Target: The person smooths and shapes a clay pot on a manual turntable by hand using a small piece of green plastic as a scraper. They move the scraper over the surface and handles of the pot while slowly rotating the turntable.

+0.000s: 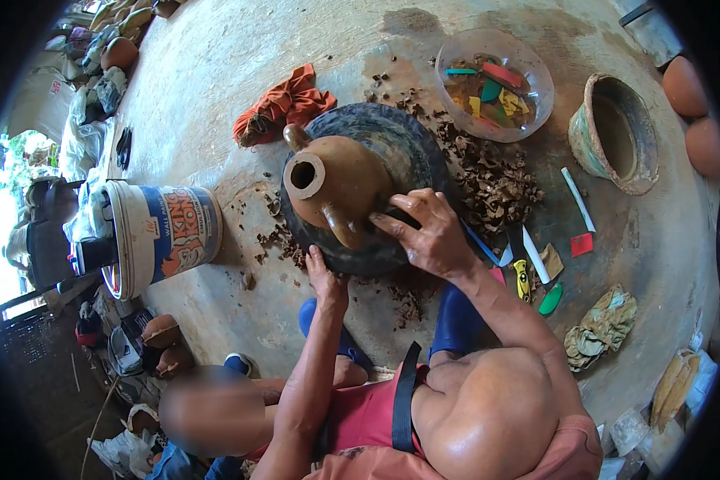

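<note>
A brown clay jug (pixel 352 176) with a narrow mouth and small handles sits on a dark round turntable (pixel 408 136), ringed by brown clay shavings (pixel 488 176). My left hand (pixel 326 284) grips the turntable's near-left edge with its fingertips. At the jug's lower right, my right hand (pixel 428 236) has its fingers apart and bent, touching the clay. Beside it lie a yellow-handled blade (pixel 522 280), white strips (pixel 578 200), a red square (pixel 582 245) and a green scraper (pixel 550 298). Behind the turntable is a crumpled orange cloth (pixel 284 104).
A white bucket (pixel 172 232) stands left, a clear basin (pixel 536 96) of coloured tools and a clay pot (pixel 584 144) upper right. A stained rag (pixel 600 328) lies right. My blue footwear (pixel 452 320) is below the turntable; clay pots (pixel 164 340) and bags line the edges.
</note>
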### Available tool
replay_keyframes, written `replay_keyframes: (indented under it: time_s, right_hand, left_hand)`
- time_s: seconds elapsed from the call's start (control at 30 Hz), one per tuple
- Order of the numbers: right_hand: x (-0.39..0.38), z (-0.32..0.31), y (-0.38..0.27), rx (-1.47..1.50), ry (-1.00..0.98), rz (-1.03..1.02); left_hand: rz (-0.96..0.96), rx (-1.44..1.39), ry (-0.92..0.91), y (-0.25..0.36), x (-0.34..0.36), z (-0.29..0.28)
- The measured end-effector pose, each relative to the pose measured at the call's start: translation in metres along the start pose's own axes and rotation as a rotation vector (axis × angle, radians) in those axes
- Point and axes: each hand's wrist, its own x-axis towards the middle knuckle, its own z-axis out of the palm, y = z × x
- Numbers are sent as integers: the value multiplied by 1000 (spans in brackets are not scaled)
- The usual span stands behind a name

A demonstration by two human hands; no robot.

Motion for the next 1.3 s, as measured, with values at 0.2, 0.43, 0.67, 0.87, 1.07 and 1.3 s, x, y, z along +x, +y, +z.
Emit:
replay_keyframes:
  time_s: [0.2,0.43,0.67,0.87,1.07,1.3]
  right_hand:
    - [15,-18,12,46,180,236]
    - [52,-55,-22,150,516,319]
    - [57,-4,-13,188,274,221]
    - [38,-23,34,215,169,456]
    - [97,-15,-23,352,222,175]
    - [17,-10,-26,107,123,32]
  left_hand:
    - [-179,-91,-267,-46,-34,-2]
    - [-295,-124,-201,-38,-47,20]
    - [-218,-128,-116,6,-8,5]
    - [-112,-100,-213,20,7,5]
    - [-50,-121,-151,14,19,-12]
    - [-143,-74,-141,-15,17,-20]
